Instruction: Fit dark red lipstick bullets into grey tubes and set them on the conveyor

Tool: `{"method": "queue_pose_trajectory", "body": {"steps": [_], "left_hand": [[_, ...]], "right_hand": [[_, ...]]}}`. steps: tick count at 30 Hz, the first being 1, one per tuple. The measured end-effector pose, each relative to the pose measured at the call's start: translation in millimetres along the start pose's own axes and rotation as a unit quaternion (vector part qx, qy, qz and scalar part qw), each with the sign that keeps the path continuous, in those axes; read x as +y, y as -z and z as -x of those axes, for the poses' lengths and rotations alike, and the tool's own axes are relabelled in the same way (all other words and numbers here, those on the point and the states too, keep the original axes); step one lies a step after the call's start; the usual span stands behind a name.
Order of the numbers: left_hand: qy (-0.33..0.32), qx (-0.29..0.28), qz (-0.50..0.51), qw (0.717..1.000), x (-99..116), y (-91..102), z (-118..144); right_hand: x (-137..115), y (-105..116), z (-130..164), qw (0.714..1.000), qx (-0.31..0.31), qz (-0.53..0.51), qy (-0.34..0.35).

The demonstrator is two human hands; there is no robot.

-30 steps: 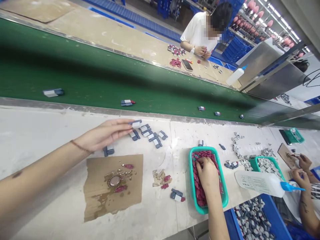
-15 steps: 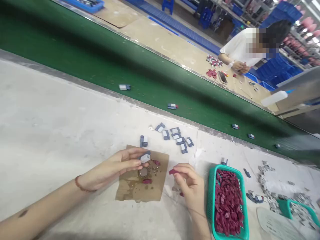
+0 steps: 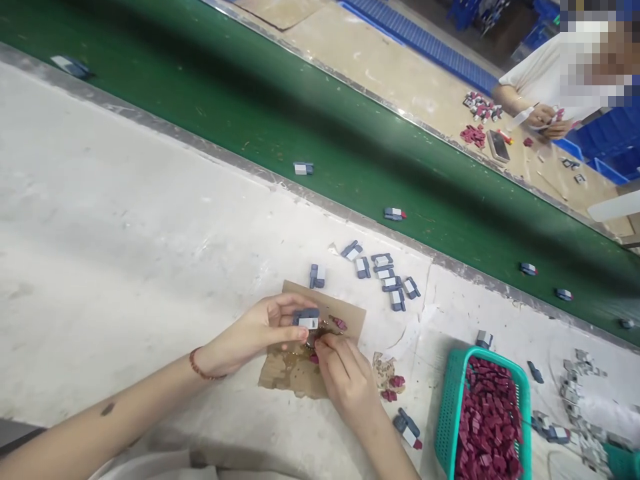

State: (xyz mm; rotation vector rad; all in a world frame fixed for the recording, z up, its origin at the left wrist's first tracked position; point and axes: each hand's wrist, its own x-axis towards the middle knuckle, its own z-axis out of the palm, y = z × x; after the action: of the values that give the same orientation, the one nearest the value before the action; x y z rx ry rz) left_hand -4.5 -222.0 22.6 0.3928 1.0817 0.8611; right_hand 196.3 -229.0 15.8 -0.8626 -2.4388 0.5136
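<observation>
While your left hand (image 3: pixel 260 330) pinches a grey-and-white clip (image 3: pixel 306 319) over the stained cardboard scrap (image 3: pixel 290 375), your right hand (image 3: pixel 345 379) closes its fingertips beside it; whatever they hold is hidden. Loose clips (image 3: pixel 385 273) lie beyond, and the teal basket (image 3: pixel 447 413) of maroon pieces runs off the frame's bottom edge.
</observation>
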Motion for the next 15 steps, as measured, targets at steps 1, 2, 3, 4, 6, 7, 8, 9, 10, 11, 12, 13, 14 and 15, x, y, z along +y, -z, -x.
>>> {"method": "queue_pose_trajectory", "body": {"steps": [1,2,3,4,6,7,8,9,10,11,12,13,14,15], "left_hand": [[0.001,0.000,0.000,1.000,0.4,0.6,0.0],[0.000,-0.002,0.000,1.000,0.8,1.0,0.0],[-0.004,-0.004,0.000,1.000,1.2,1.4,0.0],[-0.008,-0.008,-0.003,1.000,1.4,1.6,-0.1],[-0.017,-0.018,-0.021,0.999,1.4,1.8,-0.1],[-0.018,-0.026,-0.038,0.999,1.0,2.0,-0.1],[-0.021,-0.033,-0.058,0.998,0.4,2.2,0.1],[-0.026,-0.037,-0.081,0.996,-0.3,2.5,0.5],[-0.036,-0.037,-0.105,0.993,-1.1,2.8,1.1],[-0.051,-0.035,-0.127,0.990,-1.8,2.9,1.9],[-0.071,-0.033,-0.148,0.986,-2.2,3.0,2.9],[-0.091,-0.033,-0.165,0.982,-2.6,2.9,4.0],[-0.107,-0.040,-0.178,0.977,-2.8,2.6,5.2],[-0.114,-0.053,-0.186,0.975,-3.1,2.1,6.4]], "right_hand": [[-0.4,0.1,-0.1,1.000,-0.006,0.015,0.007],[-1.0,0.2,-0.4,0.999,-0.011,0.030,0.013],[-1.9,0.5,-0.9,0.999,-0.015,0.044,0.016],[-3.0,0.6,-1.6,0.998,-0.020,0.055,0.018],[-5.1,0.6,-3.7,0.997,-0.032,0.067,0.018],[-5.9,0.5,-4.9,0.997,-0.033,0.070,0.019],[-6.2,0.3,-6.2,0.997,-0.030,0.069,0.020],[-6.1,0.4,-7.4,0.998,-0.021,0.061,0.021],[-5.4,0.8,-8.4,0.999,-0.010,0.040,0.016],[-4.3,1.6,-9.2,1.000,0.005,0.005,0.005],[-2.9,3.0,-9.8,0.999,0.023,-0.041,-0.017],[-1.3,4.8,-10.0,0.993,0.043,-0.094,-0.050],[0.2,7.0,-10.0,0.983,0.066,-0.147,-0.089],[1.6,9.3,-9.8,0.968,0.091,-0.195,-0.129]]}}
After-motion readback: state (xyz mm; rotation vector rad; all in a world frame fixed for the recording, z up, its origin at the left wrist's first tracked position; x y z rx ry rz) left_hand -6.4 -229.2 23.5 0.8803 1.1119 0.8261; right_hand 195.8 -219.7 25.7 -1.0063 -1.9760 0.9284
